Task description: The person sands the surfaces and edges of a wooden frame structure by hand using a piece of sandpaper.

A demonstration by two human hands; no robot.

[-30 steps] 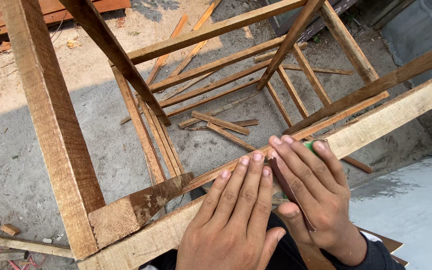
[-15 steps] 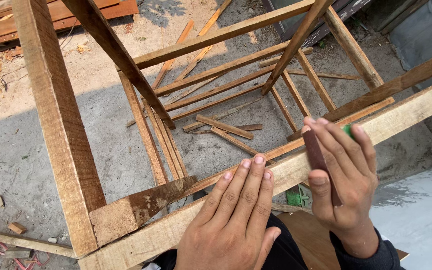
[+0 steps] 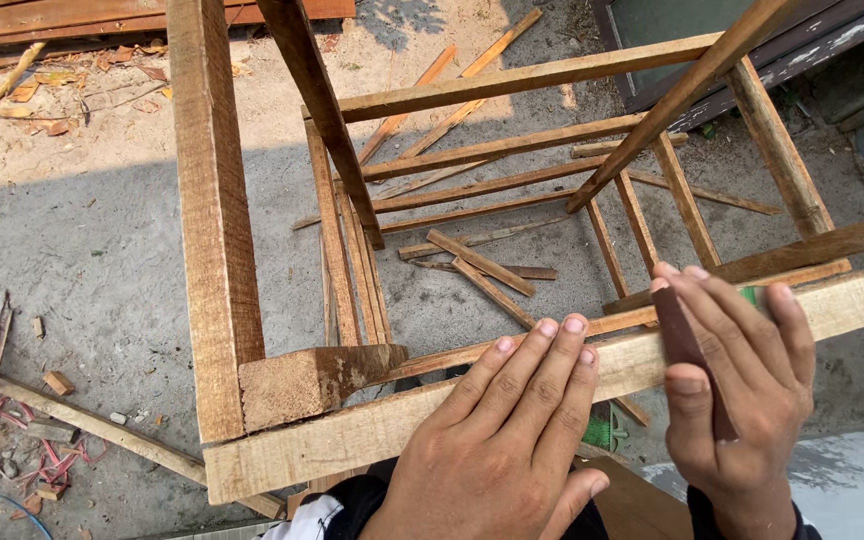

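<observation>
The right hand [image 3: 742, 400] is closed around a dark brown sanding pad [image 3: 690, 355]. The thumb is on the near side and the fingers lie over the top, so the pad is pinched tight. The pad sits on top of the front rail [image 3: 372, 430], out near its right end. The left hand [image 3: 507, 440] holds nothing. It lies flat and open on the same rail, fingers together, pressing down near the middle. The two hands are near each other but not touching.

The rail is a pale, rough board that runs from low on the left up to the right. At its left end a short block [image 3: 307, 380] fills the corner. A thick post [image 3: 214, 200] goes up from there.

Past the rail are more thin bars of the wood frame [image 3: 512, 150]. Under them, loose sticks [image 3: 482, 262] lie on the grey ground [image 3: 92, 250]. Far off at the top left there are red-brown planks [image 3: 52, 22].
</observation>
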